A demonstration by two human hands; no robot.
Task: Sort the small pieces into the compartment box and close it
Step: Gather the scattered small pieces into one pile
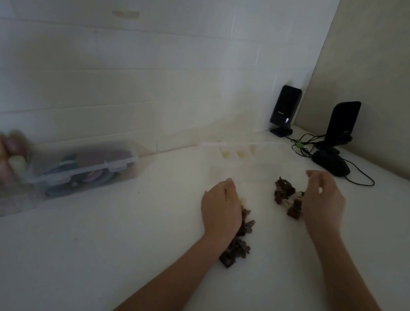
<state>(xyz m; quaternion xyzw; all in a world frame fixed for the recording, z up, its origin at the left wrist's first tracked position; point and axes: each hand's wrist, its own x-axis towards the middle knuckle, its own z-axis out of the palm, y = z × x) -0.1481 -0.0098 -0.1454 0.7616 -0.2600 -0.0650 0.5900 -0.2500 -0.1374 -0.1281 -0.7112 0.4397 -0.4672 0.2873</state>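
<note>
I see the clear plastic compartment box (pixel 249 163) lying open, long axis slanting toward the tiled wall. Nearer than it, my left hand (pixel 221 205) rests relaxed on dark brown small pieces (pixel 237 246); my right hand (pixel 323 204) curls beside more, grip unclear.

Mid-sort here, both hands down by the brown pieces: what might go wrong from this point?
1. The compartment box is clear and pale, almost lost against the white table; pieces may land in the wrong cell.
2. The left hand covers part of one brown pile, so pieces could get swept aside.
3. The right hand sits against the other pile; a nudge may scatter it.
</note>
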